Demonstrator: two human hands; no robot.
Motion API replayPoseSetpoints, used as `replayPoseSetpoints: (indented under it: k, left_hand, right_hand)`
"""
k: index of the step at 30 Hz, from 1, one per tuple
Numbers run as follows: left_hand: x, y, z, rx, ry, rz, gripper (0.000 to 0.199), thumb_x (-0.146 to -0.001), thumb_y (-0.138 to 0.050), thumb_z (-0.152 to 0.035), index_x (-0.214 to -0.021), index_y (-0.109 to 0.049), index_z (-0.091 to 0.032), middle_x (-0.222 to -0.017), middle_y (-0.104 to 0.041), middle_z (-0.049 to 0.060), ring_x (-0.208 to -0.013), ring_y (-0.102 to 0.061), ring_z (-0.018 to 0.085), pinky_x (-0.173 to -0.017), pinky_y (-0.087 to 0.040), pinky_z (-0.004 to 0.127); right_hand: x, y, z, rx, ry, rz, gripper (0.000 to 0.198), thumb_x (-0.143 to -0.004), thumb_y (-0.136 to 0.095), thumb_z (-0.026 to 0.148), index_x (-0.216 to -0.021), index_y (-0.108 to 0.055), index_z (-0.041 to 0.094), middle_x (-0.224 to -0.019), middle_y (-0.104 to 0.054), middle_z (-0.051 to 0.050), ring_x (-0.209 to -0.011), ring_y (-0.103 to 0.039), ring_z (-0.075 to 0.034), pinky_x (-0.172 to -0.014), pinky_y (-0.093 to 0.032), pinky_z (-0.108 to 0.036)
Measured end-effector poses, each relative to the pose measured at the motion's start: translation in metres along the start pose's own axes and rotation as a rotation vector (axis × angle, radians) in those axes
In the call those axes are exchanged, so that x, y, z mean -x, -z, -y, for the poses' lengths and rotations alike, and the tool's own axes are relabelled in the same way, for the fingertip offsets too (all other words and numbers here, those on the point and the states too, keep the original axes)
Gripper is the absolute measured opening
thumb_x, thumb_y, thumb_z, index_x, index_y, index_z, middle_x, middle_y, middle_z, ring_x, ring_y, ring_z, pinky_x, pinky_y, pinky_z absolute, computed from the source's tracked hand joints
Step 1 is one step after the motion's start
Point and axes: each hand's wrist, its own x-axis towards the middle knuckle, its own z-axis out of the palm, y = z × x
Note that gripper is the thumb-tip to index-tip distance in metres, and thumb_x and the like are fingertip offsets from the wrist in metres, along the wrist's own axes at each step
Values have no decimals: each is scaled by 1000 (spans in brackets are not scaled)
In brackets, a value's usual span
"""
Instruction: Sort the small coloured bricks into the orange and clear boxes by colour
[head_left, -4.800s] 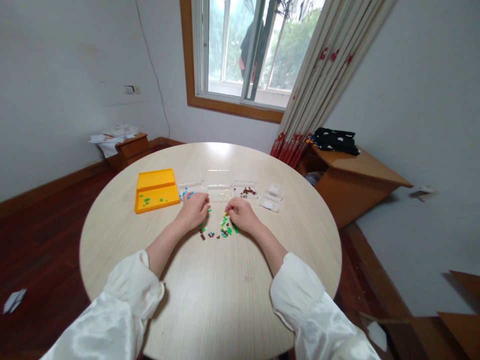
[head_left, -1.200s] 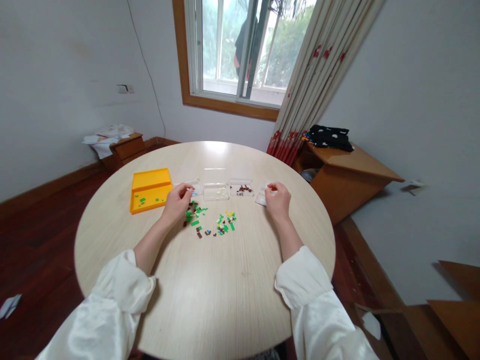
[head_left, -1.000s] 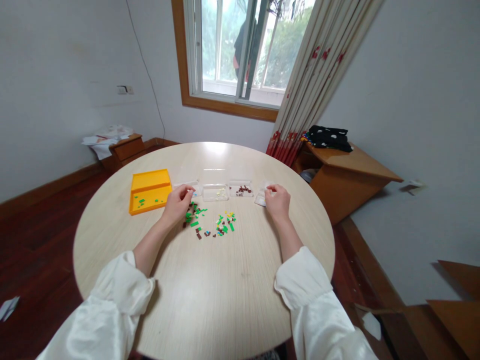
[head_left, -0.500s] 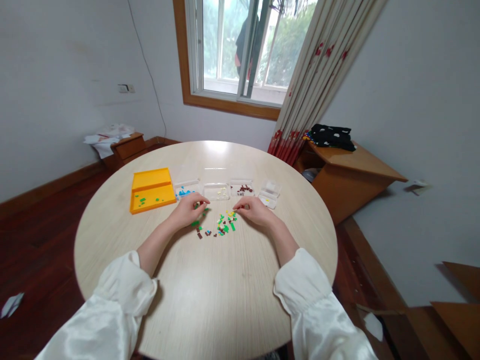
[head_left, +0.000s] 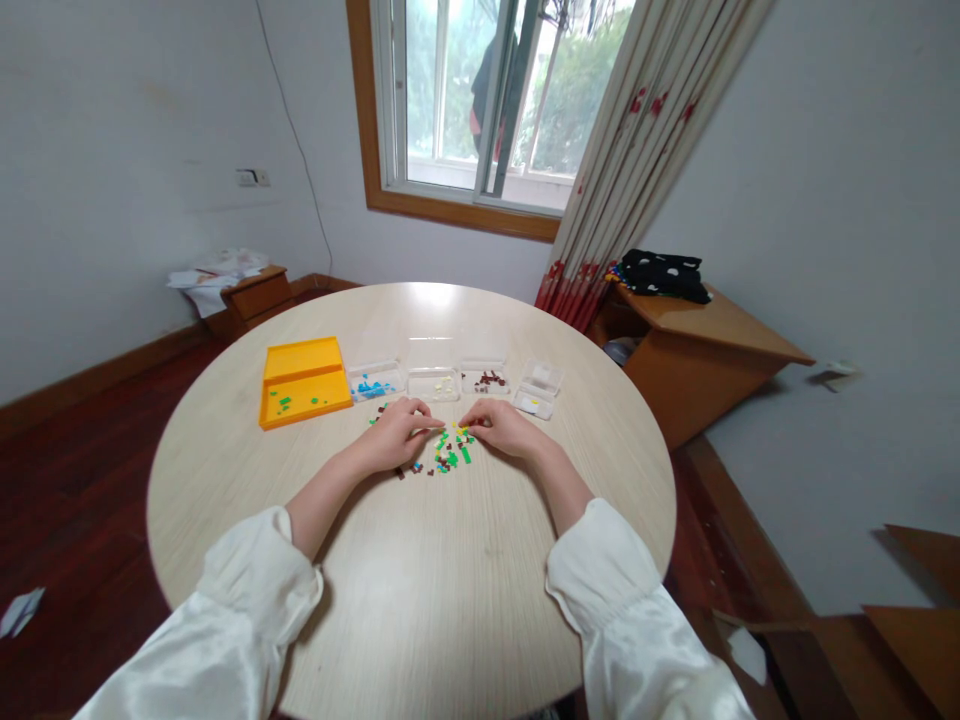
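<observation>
Resting on: a round pale wood-grain counter (head_left: 420, 600) is seen bearing both hands and all the small things.
Sleeves: white satin sleeves are worn on both forearms, which are laid inward across the counter.
Yellow tray: an open yellow tray (head_left: 304, 357) is set at the far left of a row, with a few green bits lying in its front half.
Clear boxes: three clear boxes are lined up beside it, one with blue pieces (head_left: 373, 384), one with pale pieces (head_left: 433, 382), one with dark brown pieces (head_left: 485, 380); a smaller clear box (head_left: 537, 389) is placed at the right end.
Left hand: the left hand (head_left: 396, 438) is laid palm down at the left edge of the pile, its fingers drawn together toward the middle; whether a piece is pinched cannot be told.
Right hand: the right hand (head_left: 501, 428) is held at the pile's right edge, fingers curled and brought close at the tips; any held piece is too small to be made out.
Pile: the loose bricks (head_left: 448, 452), green, brown and yellow, are scattered on the counter between the two hands, just in front of the boxes.
</observation>
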Motion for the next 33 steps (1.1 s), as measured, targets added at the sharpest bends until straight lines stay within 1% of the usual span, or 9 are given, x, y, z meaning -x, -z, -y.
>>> replayPoseSetpoints:
  k: [5,13,15,21,27,33]
  left_hand:
    - [-1,-3,-5,-34,4,31,27,-87,-48,-26,-102,-71,-25,-97,-60,8,-90,-52,21,-82,-39,36]
    - [-2,-6,0,-91,22,11,25,-86,-49,-23,-95,-72,-23,-96,-62,8,-89,-52,21,-81,-38,37]
    - [-3,-6,1,-104,33,7,23,-86,-50,-23,-93,-72,-22,-95,-63,8,-89,-52,22,-80,-37,37]
    - [-5,-5,0,-123,63,9,19,-83,-52,-19,-86,-72,-19,-90,-65,8,-87,-54,21,-79,-38,36]
    - [-6,-2,-2,-130,107,16,17,-82,-54,-16,-82,-71,-17,-88,-67,8,-88,-55,22,-80,-39,35]
    - [-6,-2,-1,-130,111,15,16,-82,-53,-16,-81,-69,-17,-87,-67,8,-87,-55,21,-79,-39,35]
  right_hand:
    - [1,2,5,0,-69,2,10,-74,-63,12,-80,-71,13,-75,-64,-3,-67,-55,-11,-64,-42,-22]
    - [0,2,0,-66,-128,25,6,-72,-65,15,-74,-69,12,-67,-63,-1,-62,-53,-11,-60,-41,-22]
    - [0,2,-2,-77,-128,27,6,-71,-65,16,-74,-70,12,-66,-64,-1,-62,-54,-11,-61,-41,-22]
    - [1,5,-6,-91,-112,38,11,-71,-63,13,-78,-72,13,-73,-68,-4,-67,-58,-12,-65,-43,-23]
    - [1,7,-3,-20,-111,51,11,-73,-60,12,-77,-70,12,-72,-67,-4,-65,-56,-11,-63,-41,-22]
    - [2,7,3,0,-134,55,8,-73,-60,12,-73,-67,12,-68,-63,-2,-62,-53,-10,-59,-40,-21]
